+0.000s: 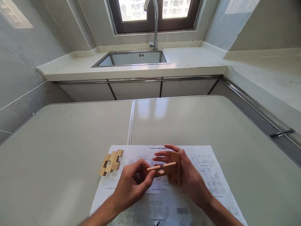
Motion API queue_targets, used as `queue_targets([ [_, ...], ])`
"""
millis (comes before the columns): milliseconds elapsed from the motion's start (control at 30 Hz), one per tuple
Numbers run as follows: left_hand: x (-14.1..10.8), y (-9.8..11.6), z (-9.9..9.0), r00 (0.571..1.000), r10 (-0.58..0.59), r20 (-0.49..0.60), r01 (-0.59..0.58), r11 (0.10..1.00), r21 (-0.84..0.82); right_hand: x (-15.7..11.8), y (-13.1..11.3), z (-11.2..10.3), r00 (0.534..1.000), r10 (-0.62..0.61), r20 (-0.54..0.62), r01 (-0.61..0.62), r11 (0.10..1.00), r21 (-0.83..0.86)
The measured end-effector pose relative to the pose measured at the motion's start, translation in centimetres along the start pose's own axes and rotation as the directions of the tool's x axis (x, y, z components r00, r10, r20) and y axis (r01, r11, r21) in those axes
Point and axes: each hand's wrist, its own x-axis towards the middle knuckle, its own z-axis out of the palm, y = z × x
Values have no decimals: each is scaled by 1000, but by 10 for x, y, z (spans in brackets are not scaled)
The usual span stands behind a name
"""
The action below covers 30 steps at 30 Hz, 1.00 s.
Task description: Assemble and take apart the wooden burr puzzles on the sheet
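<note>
- From where I stand, the pale surface carries all the work, with a printed sheet of small diagrams spread on it beneath both arms.
- The right hand has a loose grip, fingers spread, keeping a wooden plate against thumb and palm; the left hand pinches narrowly, thumb against finger, on the near end of a notched bar.
- Off to the left, over the sheet's edge, lies a cluster of wooden pieces, set side by side with a gap between some; nobody's touching it.
- The wooden plate stands roughly on edge above the sheet, reddish-brown, flat, a small dark mark low on its face.
- The notched bar meets that plate crosswise; I'd call the pair part-joined at best, and can't tell whether the bar passes through. The cluster appears not yet joined to them.
- Smallest of all, the bar's cut-out shows between the hands, its edges clean.
</note>
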Motion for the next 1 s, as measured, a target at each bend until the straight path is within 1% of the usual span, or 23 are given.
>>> queue_targets([
  [133,-2,-2,0,1000,3,-13,-3,1000,-2,-3,3,7,996,-34,-80,32,999,-27],
  [200,-3,-2,0,1000,8,-27,-7,1000,3,-6,5,9,994,-50,-94,45,997,-60],
  [333,-3,-1,-1,999,14,-40,-13,1000,21,-10,10,10,993,-87,-76,78,991,-108],
  [500,-2,1,-1,999,-5,-51,7,999,48,-11,15,9,987,-132,-87,115,978,-176],
  [667,-1,4,-2,998,-33,-47,35,998,48,-13,16,10,983,-176,-50,157,953,-260],
  [867,-1,5,-2,999,-29,-43,30,999,30,-20,11,11,987,-149,-56,119,924,-363],
  [1000,-2,2,-1,999,-12,-46,14,999,45,-21,13,12,984,-173,-33,148,914,-378],
])
